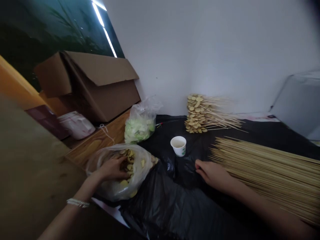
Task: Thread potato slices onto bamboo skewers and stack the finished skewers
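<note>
My left hand [114, 169] reaches into a clear plastic bag [143, 180] full of thin, yellowish slices [130, 163] that look like potato. Its thumb and fingers are apart among the slices, and some fingertips are hidden. Over the black plastic sheet [172, 203], my right hand [211, 173] is closed, with thumb and fingers pressed together. Whatever is in that pinch, if anything, I cannot make out. Just right of it lies a broad bundle of bare wooden skewers [270, 170]. A white paper cup [178, 146] with something pale inside stands between the hands, farther back.
Skewers threaded with slices [196, 113] are stacked against the white wall [212, 50]. A clear bag of pale green leafy vegetable [140, 128] sits back left. Beyond it are an open cardboard box [107, 96] and a whitish tub [77, 125].
</note>
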Demonstrator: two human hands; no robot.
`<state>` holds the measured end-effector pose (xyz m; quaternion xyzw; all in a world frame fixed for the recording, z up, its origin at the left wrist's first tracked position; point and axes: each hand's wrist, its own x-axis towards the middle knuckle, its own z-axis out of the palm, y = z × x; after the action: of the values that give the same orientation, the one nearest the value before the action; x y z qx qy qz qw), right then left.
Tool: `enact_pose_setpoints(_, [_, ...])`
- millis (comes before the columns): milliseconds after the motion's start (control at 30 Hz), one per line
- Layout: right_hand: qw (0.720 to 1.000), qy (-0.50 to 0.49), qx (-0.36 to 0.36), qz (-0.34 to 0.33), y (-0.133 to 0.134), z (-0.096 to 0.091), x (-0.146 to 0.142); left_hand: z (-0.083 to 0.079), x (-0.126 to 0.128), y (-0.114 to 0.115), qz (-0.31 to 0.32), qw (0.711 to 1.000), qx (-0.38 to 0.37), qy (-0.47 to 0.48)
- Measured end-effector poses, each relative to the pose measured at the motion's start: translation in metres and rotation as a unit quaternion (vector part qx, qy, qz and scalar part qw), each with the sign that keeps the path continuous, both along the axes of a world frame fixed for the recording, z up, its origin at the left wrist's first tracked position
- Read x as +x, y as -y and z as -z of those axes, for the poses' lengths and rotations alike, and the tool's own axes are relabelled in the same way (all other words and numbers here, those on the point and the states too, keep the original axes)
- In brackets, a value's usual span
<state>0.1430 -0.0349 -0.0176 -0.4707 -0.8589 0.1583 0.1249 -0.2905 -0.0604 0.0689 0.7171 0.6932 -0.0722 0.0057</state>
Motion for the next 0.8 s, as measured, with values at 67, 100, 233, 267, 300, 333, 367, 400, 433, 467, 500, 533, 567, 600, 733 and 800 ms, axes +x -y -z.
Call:
enact_pose_setpoints(67, [1.000, 0.002, 0.003, 0.005, 0.001, -0.004, -0.001, -0.003, 0.002, -0.003, 0.013, 0.999, -0.029, -0.027])
enact_pose_setpoints(100, [1.000, 0.007, 0.002, 0.007, 0.001, -0.006, -0.001, -0.003, 0.004, -0.004, 0.018, 0.999, -0.031, -0.026])
enact_pose_setpoints(233, [1.000, 0.026, 0.011, 0.014, 0.002, -0.012, -0.001, 0.003, 0.014, -0.006, 0.001, 1.000, -0.007, -0.029])
enact_pose_setpoints(267, [0.999, 0.028, 0.012, 0.013, 0.002, -0.013, -0.001, 0.005, 0.017, -0.006, 0.005, 1.000, -0.017, -0.016])
enact_pose_setpoints(300, [0.999, 0.030, 0.011, 0.011, 0.002, -0.014, -0.001, 0.007, 0.019, -0.005, 0.016, 1.000, -0.024, -0.003])
enact_pose_setpoints(333, [0.999, 0.031, 0.009, 0.010, 0.002, -0.015, -0.001, 0.008, 0.021, -0.003, 0.026, 0.999, -0.030, 0.007])
enact_pose_setpoints(367, [0.999, 0.032, 0.008, 0.009, 0.003, -0.016, -0.001, 0.009, 0.023, -0.002, 0.035, 0.999, -0.033, 0.012])
enact_pose_setpoints(400, [0.999, 0.033, 0.007, 0.009, 0.003, -0.017, -0.001, 0.010, 0.025, -0.001, 0.043, 0.998, -0.032, 0.016])
enact_pose_setpoints(433, [0.999, 0.034, 0.008, 0.009, 0.003, -0.018, -0.001, 0.010, 0.026, 0.001, 0.046, 0.998, -0.029, 0.019])
enact_pose_setpoints(467, [0.999, 0.036, 0.008, 0.010, 0.004, -0.018, -0.001, 0.011, 0.028, 0.002, 0.046, 0.998, -0.026, 0.023])
enact_pose_setpoints(500, [0.999, 0.037, 0.010, 0.010, 0.004, -0.019, -0.001, 0.011, 0.030, 0.004, 0.044, 0.998, -0.022, 0.030])
enact_pose_setpoints(533, [0.999, 0.037, 0.011, 0.009, 0.004, -0.019, -0.001, 0.011, 0.031, 0.006, 0.043, 0.998, -0.020, 0.038])
enact_pose_setpoints(567, [0.999, 0.037, 0.011, 0.007, 0.004, -0.019, 0.000, 0.012, 0.033, 0.008, 0.044, 0.998, -0.022, 0.045])
enact_pose_setpoints(600, [0.999, 0.037, 0.011, 0.006, 0.004, -0.019, 0.000, 0.011, 0.034, 0.010, 0.052, 0.997, -0.030, 0.053])
enact_pose_setpoints(733, [0.999, 0.043, 0.012, 0.009, 0.004, -0.019, 0.000, 0.008, 0.043, 0.011, 0.114, 0.989, -0.045, 0.078])
enact_pose_setpoints(800, [0.999, 0.046, 0.014, 0.011, 0.004, -0.019, -0.001, 0.008, 0.047, 0.009, 0.118, 0.990, -0.023, 0.068])
